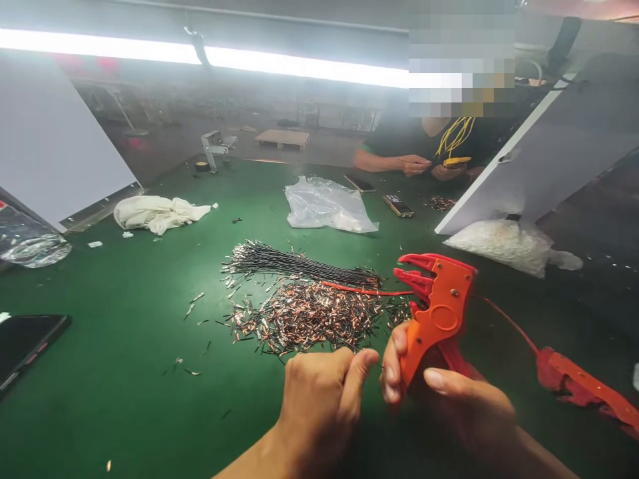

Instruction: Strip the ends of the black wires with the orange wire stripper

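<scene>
My right hand [449, 399] is closed around the handles of an orange wire stripper [434, 313], whose red jaws point left over the green table. A thin red wire [369, 291] lies just left of those jaws. My left hand [324, 396] is curled into a fist beside the tool, thumb against the fingers; what it pinches is hidden. Just beyond both hands lies a heap of stripped copper-and-black wire bits [309, 316]. Behind the heap is a bundle of black wires [299, 265] with bare ends.
A second red stripper [584, 386] lies at the right. On the green table [124, 372] are a clear bag [327, 206], white cloth [157, 213], a dark phone [24, 342] and a white sack [504, 245]. Across the table, another person's hands [414, 164] handle yellow wires.
</scene>
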Available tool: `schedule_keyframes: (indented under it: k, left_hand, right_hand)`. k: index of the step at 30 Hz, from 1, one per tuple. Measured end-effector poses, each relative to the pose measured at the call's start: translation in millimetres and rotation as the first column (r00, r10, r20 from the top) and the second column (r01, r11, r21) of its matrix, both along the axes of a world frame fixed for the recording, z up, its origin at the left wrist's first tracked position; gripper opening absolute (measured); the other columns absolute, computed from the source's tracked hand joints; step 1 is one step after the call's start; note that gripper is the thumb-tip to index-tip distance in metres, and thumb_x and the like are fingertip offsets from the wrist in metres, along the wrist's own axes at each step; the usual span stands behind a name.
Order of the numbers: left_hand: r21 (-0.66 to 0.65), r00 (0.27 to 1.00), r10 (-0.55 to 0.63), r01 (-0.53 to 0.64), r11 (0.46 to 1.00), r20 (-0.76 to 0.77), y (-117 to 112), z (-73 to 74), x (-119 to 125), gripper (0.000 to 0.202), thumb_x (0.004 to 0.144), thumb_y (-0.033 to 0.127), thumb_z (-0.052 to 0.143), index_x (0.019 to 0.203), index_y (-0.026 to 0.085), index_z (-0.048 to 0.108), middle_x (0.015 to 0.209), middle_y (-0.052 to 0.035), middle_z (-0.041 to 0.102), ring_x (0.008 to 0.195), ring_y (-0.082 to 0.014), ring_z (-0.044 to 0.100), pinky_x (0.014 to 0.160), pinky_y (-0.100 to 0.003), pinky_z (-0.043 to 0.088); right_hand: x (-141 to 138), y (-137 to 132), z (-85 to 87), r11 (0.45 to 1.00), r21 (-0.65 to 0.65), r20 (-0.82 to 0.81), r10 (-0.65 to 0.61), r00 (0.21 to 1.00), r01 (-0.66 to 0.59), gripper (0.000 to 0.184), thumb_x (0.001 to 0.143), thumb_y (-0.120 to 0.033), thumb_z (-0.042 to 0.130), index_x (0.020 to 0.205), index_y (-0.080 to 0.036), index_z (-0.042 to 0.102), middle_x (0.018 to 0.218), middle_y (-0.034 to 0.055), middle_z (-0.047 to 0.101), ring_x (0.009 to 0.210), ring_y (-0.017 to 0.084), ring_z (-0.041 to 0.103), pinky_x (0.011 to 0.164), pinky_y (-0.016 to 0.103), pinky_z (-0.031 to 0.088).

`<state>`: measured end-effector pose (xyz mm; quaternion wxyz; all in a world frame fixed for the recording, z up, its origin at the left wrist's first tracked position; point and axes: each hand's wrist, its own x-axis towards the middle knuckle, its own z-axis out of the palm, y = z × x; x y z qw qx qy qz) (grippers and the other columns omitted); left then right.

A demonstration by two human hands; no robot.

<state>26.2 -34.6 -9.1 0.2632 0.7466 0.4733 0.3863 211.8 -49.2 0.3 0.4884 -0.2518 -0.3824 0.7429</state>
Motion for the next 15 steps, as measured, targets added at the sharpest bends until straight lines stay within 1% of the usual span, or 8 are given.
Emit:
schedule_keyframes:
  k: [1, 2, 3, 5, 7, 9, 11, 15]
  left_hand:
    - [-0.210, 0.997, 0.002, 0.015, 0.978, 0.080, 1.3, -0.7, 0.9, 0.050, 0.096, 0.042, 0.045, 0.054, 0.017, 0.053, 0.043, 0.0028, 0.045, 0.040, -0.0082, 0.040, 0.043, -0.023, 0.027]
    - [-0.409, 0.983, 0.014, 0.064, 0.910, 0.186, 3.2, -1.0, 1.8, 0.051, 0.094, 0.051, 0.044, 0.058, 0.017, 0.056, 0.043, 0.0035, 0.044, 0.040, -0.0083, 0.040, 0.042, -0.022, 0.028]
    - [-0.563, 0.951, 0.041, 0.146, 0.814, 0.306, 5.4, -1.0, 2.7, 0.051, 0.092, 0.058, 0.044, 0.065, 0.017, 0.059, 0.043, 0.0044, 0.044, 0.039, -0.0083, 0.040, 0.041, -0.021, 0.028]
    - [-0.699, 0.855, 0.117, 0.327, 0.636, 0.506, 9.4, -0.2, 4.0, 0.049, 0.086, 0.065, 0.050, 0.080, 0.017, 0.063, 0.043, 0.0059, 0.046, 0.036, -0.0078, 0.038, 0.037, -0.020, 0.027]
    - [-0.709, 0.760, 0.185, 0.450, 0.542, 0.624, 12.0, 1.7, 4.3, 0.047, 0.079, 0.063, 0.061, 0.087, 0.016, 0.063, 0.049, 0.0047, 0.053, 0.036, -0.0067, 0.040, 0.036, -0.018, 0.029]
    - [-0.681, 0.690, 0.220, 0.516, 0.519, 0.690, 13.0, 3.9, 3.5, 0.045, 0.073, 0.057, 0.071, 0.085, 0.014, 0.064, 0.057, 0.0017, 0.060, 0.040, -0.0064, 0.045, 0.038, -0.018, 0.035]
    - [-0.651, 0.656, 0.212, 0.548, 0.526, 0.724, 13.4, 5.6, 2.1, 0.043, 0.070, 0.051, 0.076, 0.083, 0.012, 0.067, 0.063, -0.0010, 0.063, 0.042, -0.0064, 0.047, 0.040, -0.019, 0.038]
    - [-0.638, 0.681, 0.168, 0.530, 0.558, 0.713, 15.3, 6.4, 0.5, 0.036, 0.071, 0.044, 0.076, 0.080, 0.010, 0.070, 0.062, -0.0023, 0.065, 0.043, -0.0056, 0.046, 0.042, -0.019, 0.037]
  right_hand:
    - [0.0, 0.1, -0.2, 1.000, -0.007, 0.000, 0.006, 1.000, -0.006, 0.024, 0.084, -0.027, 0.061, 0.106, -0.021, 0.061, 0.091, 0.0075, 0.068, 0.079, 0.024, 0.066, 0.069, 0.039, 0.053]
    - [-0.1, 0.2, -0.4, 1.000, -0.013, -0.002, 0.009, 1.000, -0.009, 0.023, 0.084, -0.028, 0.061, 0.106, -0.021, 0.061, 0.091, 0.0075, 0.068, 0.079, 0.024, 0.066, 0.068, 0.039, 0.054]
    - [-0.2, 0.2, -0.7, 1.000, -0.021, -0.005, 0.013, 1.000, -0.013, 0.023, 0.084, -0.028, 0.062, 0.106, -0.021, 0.061, 0.090, 0.0074, 0.068, 0.078, 0.024, 0.066, 0.067, 0.039, 0.054]
    - [-0.3, -0.2, -1.8, 0.999, -0.041, -0.004, 0.018, 1.000, -0.018, 0.023, 0.084, -0.029, 0.063, 0.106, -0.020, 0.061, 0.090, 0.0075, 0.068, 0.078, 0.024, 0.066, 0.066, 0.039, 0.054]
    - [-0.3, -0.9, -3.1, 0.998, -0.054, 0.009, 0.011, 1.000, -0.010, 0.025, 0.083, -0.029, 0.064, 0.106, -0.019, 0.061, 0.089, 0.0083, 0.067, 0.079, 0.024, 0.066, 0.066, 0.039, 0.055]
    - [0.2, -1.5, -3.9, 0.999, -0.054, 0.027, 0.000, 1.000, 0.002, 0.026, 0.083, -0.029, 0.064, 0.106, -0.017, 0.061, 0.089, 0.0092, 0.067, 0.078, 0.024, 0.066, 0.066, 0.039, 0.055]
    - [0.9, -1.5, -4.1, 0.999, -0.047, 0.028, -0.007, 1.000, 0.008, 0.026, 0.083, -0.029, 0.065, 0.106, -0.017, 0.062, 0.088, 0.0092, 0.068, 0.078, 0.024, 0.066, 0.065, 0.038, 0.056]
    - [1.4, -0.2, -4.3, 0.999, -0.045, 0.003, -0.001, 1.000, 0.001, 0.024, 0.084, -0.028, 0.065, 0.106, -0.019, 0.062, 0.090, 0.0080, 0.069, 0.079, 0.024, 0.067, 0.067, 0.037, 0.056]
